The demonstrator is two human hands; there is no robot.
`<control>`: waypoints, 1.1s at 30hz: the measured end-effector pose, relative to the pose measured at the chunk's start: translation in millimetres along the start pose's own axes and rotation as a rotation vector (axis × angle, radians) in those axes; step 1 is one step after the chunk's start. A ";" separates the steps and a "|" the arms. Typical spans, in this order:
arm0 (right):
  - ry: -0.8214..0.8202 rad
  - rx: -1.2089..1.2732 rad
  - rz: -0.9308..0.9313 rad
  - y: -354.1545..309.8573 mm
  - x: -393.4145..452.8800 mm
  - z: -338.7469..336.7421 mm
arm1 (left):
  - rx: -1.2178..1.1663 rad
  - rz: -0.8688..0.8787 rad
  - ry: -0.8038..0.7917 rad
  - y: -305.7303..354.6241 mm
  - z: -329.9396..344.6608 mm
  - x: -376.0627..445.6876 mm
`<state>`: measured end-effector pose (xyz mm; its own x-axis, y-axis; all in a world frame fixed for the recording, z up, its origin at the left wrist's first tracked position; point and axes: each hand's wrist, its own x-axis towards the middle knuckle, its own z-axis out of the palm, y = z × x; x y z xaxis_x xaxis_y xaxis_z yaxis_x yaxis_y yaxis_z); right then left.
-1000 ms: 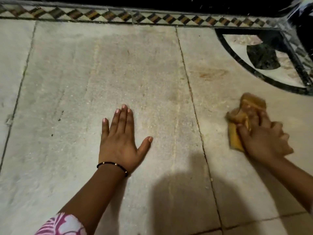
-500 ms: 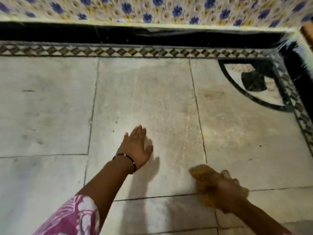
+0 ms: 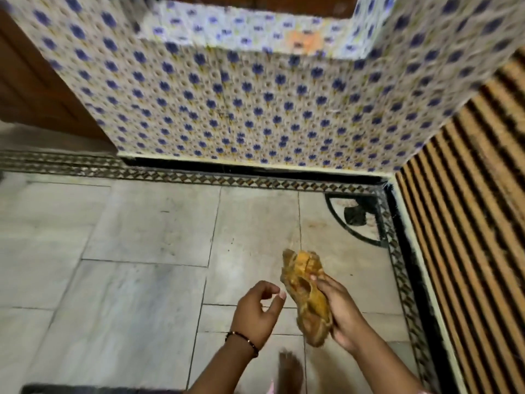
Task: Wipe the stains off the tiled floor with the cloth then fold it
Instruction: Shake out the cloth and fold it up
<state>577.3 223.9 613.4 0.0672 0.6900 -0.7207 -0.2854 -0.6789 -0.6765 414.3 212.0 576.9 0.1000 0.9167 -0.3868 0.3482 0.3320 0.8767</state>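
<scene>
The crumpled orange cloth (image 3: 305, 291) is held up in the air above the pale tiled floor (image 3: 147, 280). My right hand (image 3: 342, 311) grips the cloth from its right side, fingers curled round the bundle. My left hand (image 3: 257, 311) hovers just left of the cloth with fingers loosely curled, holding nothing and not touching it. A faint brownish stain (image 3: 315, 223) shows on the tile near the far right corner.
A wall of blue-flower tiles (image 3: 241, 103) rises ahead, with a patterned border strip (image 3: 199, 177) along its base. A striped brown mat or panel (image 3: 468, 209) stands at the right. A dark inlay motif (image 3: 358, 220) marks the corner. A bare foot (image 3: 289, 371) is below the hands.
The right hand lifted the cloth off the floor and raised it. The left hand left the floor and came up beside the cloth. The view rose, showing the wall.
</scene>
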 end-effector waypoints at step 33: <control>-0.086 -0.055 -0.532 18.7 -513.7 60.2 | 0.142 0.652 0.282 223.4 -121.1 -438.2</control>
<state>479.9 -128.2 980.1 0.1099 0.9584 -0.2635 -0.1827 -0.2411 -0.9531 335.4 -88.6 976.9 0.0912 0.9474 0.3068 0.4190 -0.3160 0.8512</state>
